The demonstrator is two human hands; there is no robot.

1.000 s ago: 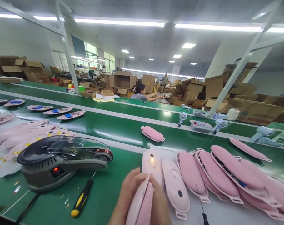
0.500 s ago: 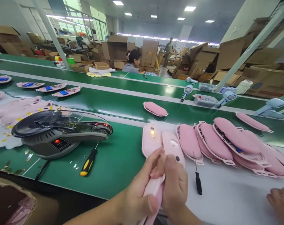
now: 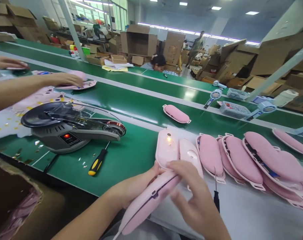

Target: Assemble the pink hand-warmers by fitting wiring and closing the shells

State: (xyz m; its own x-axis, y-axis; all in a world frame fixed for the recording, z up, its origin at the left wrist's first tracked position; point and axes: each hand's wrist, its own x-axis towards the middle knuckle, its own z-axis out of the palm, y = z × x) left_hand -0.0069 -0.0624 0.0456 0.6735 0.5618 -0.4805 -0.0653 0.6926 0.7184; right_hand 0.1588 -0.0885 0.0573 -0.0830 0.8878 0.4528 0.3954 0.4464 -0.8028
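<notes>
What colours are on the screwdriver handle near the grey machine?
The screwdriver handle is black and yellow; head view.

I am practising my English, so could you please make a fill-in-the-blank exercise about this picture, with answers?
The left hand holds a case coloured ____.
The yellow-tipped screwdriver lies on a surface coloured ____.
The small light on the grey machine glows ____.

Missing words: pink; green; red.

held pink case (image 3: pixel 147 201): 1 | screwdrivers (image 3: pixel 98 162): 2 | tape dispenser (image 3: pixel 73 128): 1 | piled pink cases (image 3: pixel 241 160): overlapping, uncountable
</notes>
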